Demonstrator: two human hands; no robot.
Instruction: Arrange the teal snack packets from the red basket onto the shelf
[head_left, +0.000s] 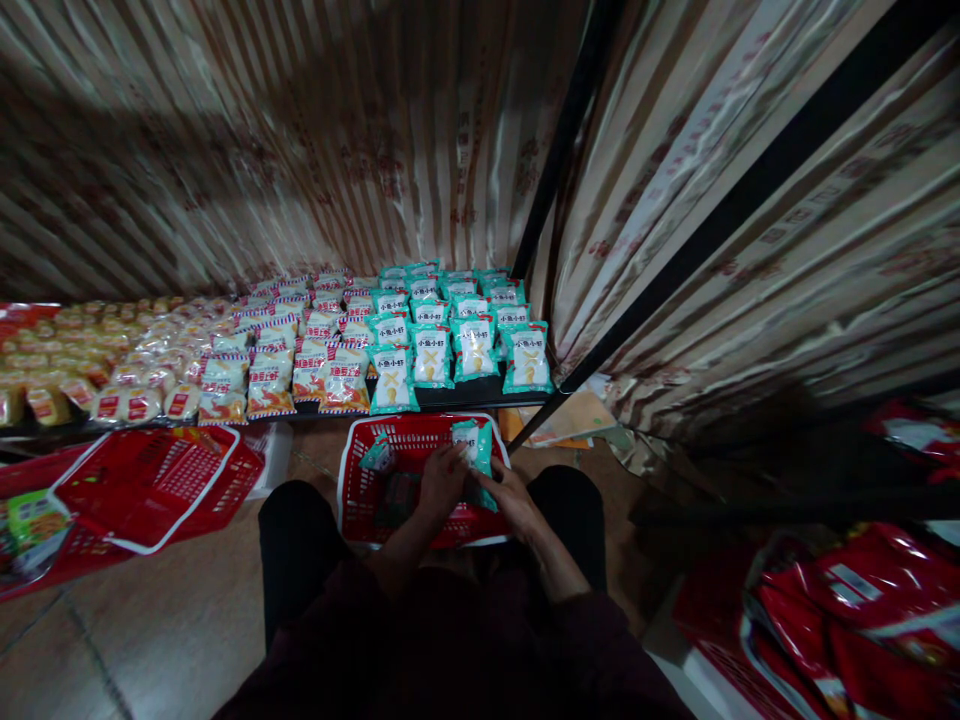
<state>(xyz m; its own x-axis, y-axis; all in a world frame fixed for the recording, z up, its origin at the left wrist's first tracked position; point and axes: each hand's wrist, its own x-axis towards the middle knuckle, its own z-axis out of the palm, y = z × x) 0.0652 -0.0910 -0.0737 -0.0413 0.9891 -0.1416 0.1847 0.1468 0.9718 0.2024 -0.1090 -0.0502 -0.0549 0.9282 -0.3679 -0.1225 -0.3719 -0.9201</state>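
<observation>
Over the red shopping basket (pixel 360 440) between my knees, both hands are closed on one teal-and-white snack bag (pixel 480 440). My left hand (pixel 442 475) grips its left side, and my right hand (pixel 514 495) holds it from the lower right. Inside the basket, another teal snack bag (pixel 377 455) lies at the left, with a darker packet (pixel 397 495) low down, partly hidden by my left arm. Just beyond the basket, rows of matching teal snack bags (pixel 431 358) stand upright on a low black shelf (pixel 480 393).
Orange-and-white snack bags (pixel 345 380) and small yellow wrapped packs (pixel 52 395) fill the shelf leftward. Another red basket (pixel 150 480) is at the left. A black pole (pixel 675 270) slants along the right, before striped curtains (pixel 337 120). Red bags (pixel 862 600) sit at lower right.
</observation>
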